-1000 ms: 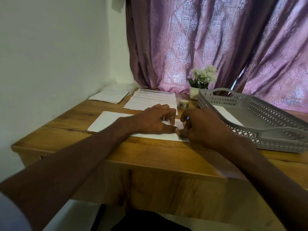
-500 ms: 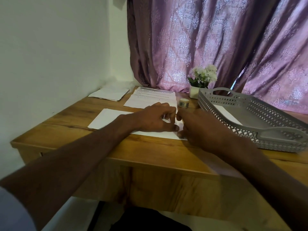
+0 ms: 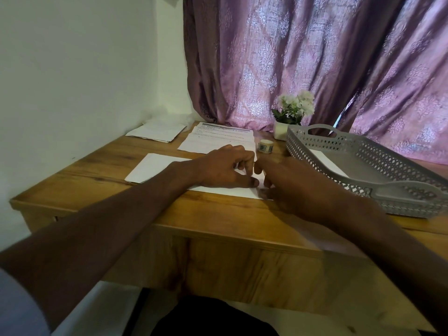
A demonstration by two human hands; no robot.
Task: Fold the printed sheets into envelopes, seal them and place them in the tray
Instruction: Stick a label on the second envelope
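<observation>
Dim room, soft daylight

Light glows through the curtain (image 3: 315, 57); the right hand (image 3: 288, 187) looks slightly motion-blurred; edges bow.

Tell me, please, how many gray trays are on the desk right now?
1. The gray tray sits on the right side of the desk, beside the right hand, with a white sheet lying inside it.
</observation>
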